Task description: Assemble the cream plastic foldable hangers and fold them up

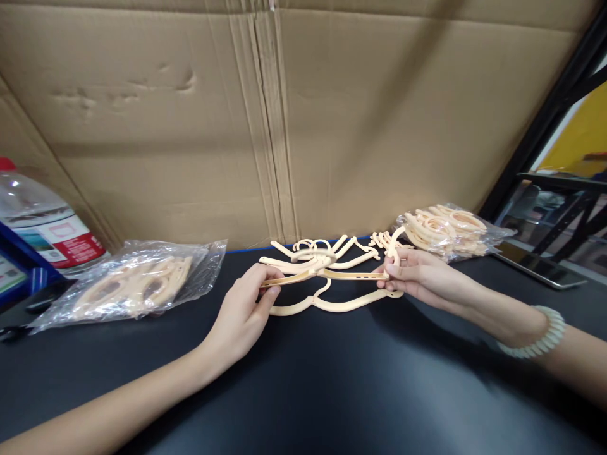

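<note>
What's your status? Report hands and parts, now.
Left hand and right hand both pinching one beige hanger bar, an end each. Loose hanger pieces underneath on black table. Bagged parts left, nothing blocking.

A dark worktop (303, 392) runs up to a creased cardboard wall (303, 120). On the far left stands a clear water bottle (38, 227) with a red cap and printed label, just beside a blue object (19, 268). At the right edge, a black metal frame (550, 120) rises above a flat tablet-like slab (535, 265)

Loose hangers (327, 256) lie on the table (303, 392) between two bags (133, 284), cardboard (284, 114) behind.
</note>
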`<control>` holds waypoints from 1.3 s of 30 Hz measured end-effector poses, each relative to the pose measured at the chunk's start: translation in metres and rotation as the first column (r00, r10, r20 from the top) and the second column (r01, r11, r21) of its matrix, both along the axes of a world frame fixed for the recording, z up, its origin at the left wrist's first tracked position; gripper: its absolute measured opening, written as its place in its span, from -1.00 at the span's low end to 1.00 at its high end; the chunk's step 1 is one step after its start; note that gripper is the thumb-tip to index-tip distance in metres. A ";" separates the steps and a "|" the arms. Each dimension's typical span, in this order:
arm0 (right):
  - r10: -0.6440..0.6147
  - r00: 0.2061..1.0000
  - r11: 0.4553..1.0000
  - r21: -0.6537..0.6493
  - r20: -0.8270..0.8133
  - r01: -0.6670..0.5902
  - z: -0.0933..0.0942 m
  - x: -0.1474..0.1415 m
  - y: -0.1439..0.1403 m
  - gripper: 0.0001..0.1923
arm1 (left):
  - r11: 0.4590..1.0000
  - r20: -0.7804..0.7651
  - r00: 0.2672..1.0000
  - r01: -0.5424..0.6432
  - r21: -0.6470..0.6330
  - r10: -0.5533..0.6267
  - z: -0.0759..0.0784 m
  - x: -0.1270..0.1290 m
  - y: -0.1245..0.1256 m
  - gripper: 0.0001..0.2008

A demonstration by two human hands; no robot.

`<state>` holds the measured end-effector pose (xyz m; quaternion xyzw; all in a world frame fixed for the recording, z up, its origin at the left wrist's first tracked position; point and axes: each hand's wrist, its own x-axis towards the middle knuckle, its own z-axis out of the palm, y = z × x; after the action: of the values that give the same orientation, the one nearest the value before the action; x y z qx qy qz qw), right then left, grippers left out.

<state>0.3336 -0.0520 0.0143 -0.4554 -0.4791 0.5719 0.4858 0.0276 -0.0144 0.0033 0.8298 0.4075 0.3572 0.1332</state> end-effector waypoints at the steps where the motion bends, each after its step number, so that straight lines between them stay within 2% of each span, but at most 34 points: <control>1: -0.013 1.000 1.000 0.017 0.000 0.013 -0.001 -0.001 0.000 -0.60 | 1.000 -0.008 1.000 -0.002 -0.003 0.002 0.000 0.000 -0.001 -0.90; 11: -0.161 0.985 0.971 0.191 0.065 0.146 -0.005 -0.004 0.001 -0.55 | 1.000 -0.033 0.999 -0.005 0.019 0.006 -0.001 -0.001 -0.004 -0.85; 14: -0.157 0.987 0.968 0.197 0.008 0.153 -0.002 -0.006 -0.001 -0.59 | 1.000 -0.038 0.999 -0.013 0.000 0.013 -0.002 -0.002 -0.004 -0.82; 17: -0.112 0.993 0.979 0.169 -0.046 0.118 0.002 -0.007 -0.005 -0.72 | 0.999 -0.033 0.999 -0.028 -0.017 0.027 -0.004 -0.004 -0.005 -0.79; 20: -0.090 0.995 0.979 0.180 -0.041 0.095 0.005 -0.005 -0.005 -0.80 | 0.998 -0.040 0.997 -0.063 -0.022 0.062 -0.005 -0.006 -0.006 -0.78; 23: -0.135 0.991 0.958 0.256 -0.014 0.134 0.009 0.002 0.000 -0.83 | 0.997 -0.068 0.995 -0.076 0.013 0.077 0.002 -0.005 -0.005 -0.80; 26: -0.160 0.986 0.946 0.280 -0.036 0.163 0.015 0.018 0.011 -0.86 | 0.993 -0.173 0.984 -0.018 0.115 0.038 0.021 -0.005 -0.001 -0.78; 28: -0.168 0.985 0.947 0.270 -0.045 0.174 0.018 0.030 0.017 -0.87 | 0.982 -0.292 0.956 0.036 0.188 0.021 0.039 -0.007 0.001 -0.75; 31: -0.138 0.990 0.961 0.242 -0.003 0.135 0.021 0.046 0.021 -0.85 | 0.950 -0.529 0.848 0.144 0.278 0.026 0.067 -0.012 -0.002 -0.73; 33: -0.082 0.995 0.973 0.222 0.048 0.069 0.021 0.053 0.021 -0.82 | 0.946 -0.635 0.772 0.204 0.250 0.001 0.078 -0.017 -0.006 -0.77; 36: 0.039 0.982 0.981 0.181 0.184 -0.073 0.021 0.060 0.018 -0.81 | 0.953 -0.719 0.687 0.275 0.126 -0.103 0.081 -0.024 -0.011 -0.82; 39: 0.151 0.887 0.959 0.153 0.436 -0.238 0.023 0.064 0.017 -0.83 | 0.943 -0.744 0.646 0.326 0.069 -0.169 0.071 -0.028 -0.012 -0.81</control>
<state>0.3974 -0.0348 0.0377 -0.4652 -0.6713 0.4547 0.3551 -0.0008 -0.0268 0.0746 0.9595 0.2713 0.0143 -0.0748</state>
